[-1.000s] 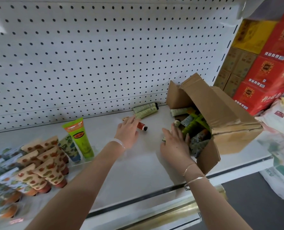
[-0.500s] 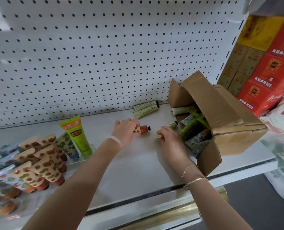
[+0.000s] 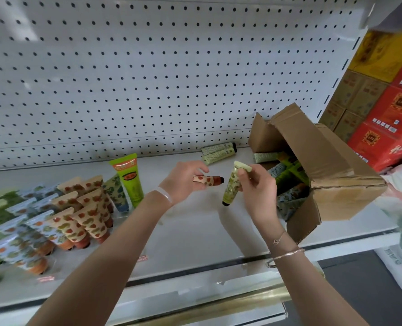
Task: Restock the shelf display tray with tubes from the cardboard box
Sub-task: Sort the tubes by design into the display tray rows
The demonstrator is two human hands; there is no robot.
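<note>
My left hand (image 3: 183, 182) grips a small orange-patterned tube (image 3: 208, 180) above the white shelf, its dark cap pointing right. My right hand (image 3: 256, 191) pinches a small green-patterned tube (image 3: 231, 187), held nearly upright with its cap down. To the right lies the cardboard box (image 3: 331, 175) on its side, open toward the hands, with several tubes spilling from its mouth. At the far left stands the clear display tray (image 3: 122, 214), filled with upright patterned tubes (image 3: 82, 217).
Two pale green tubes (image 3: 218, 152) lie against the pegboard back wall (image 3: 148, 78). A tall bright green tube (image 3: 129, 178) stands at the tray's right end. Red and yellow cartons (image 3: 392, 97) are stacked at the far right. The shelf's front rail (image 3: 195, 278) runs below my arms.
Both hands have lifted off the shelf, each carrying a tube. The green tube has swung from lying flat to nearly upright.
</note>
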